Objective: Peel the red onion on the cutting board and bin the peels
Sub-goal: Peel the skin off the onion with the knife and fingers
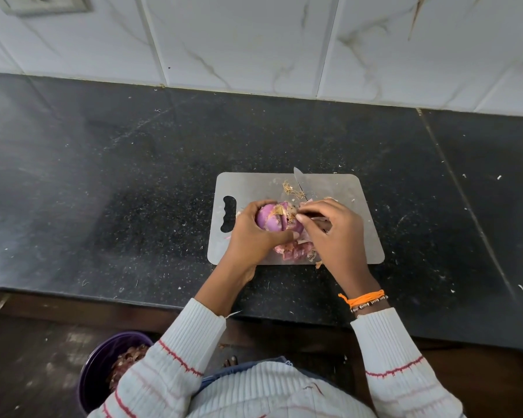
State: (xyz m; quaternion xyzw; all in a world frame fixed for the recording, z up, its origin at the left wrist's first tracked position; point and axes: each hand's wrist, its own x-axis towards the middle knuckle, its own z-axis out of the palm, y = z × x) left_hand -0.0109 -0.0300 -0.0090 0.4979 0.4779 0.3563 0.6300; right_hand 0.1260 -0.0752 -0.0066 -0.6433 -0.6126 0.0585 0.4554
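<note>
From the head camera, the left hand (248, 233) cupped the glossy, round red onion (277, 220) over the smooth grey cutting board (344, 188), while the right hand (335, 227), just right of it, pinched a papery flap of skin at the onion's top. Crumpled pink peels (296, 250) lay on the board under both hands, a steel knife (300, 184) lay beyond the right hand's fingers, and a round purple bin (103, 372) holding dry peels stood below the left sleeve.

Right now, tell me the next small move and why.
Probably pull the pinched skin away from the red onion: the left hand grips it over the cutting board, the right hand pinches skin at its top, and dry patches remain.
</note>
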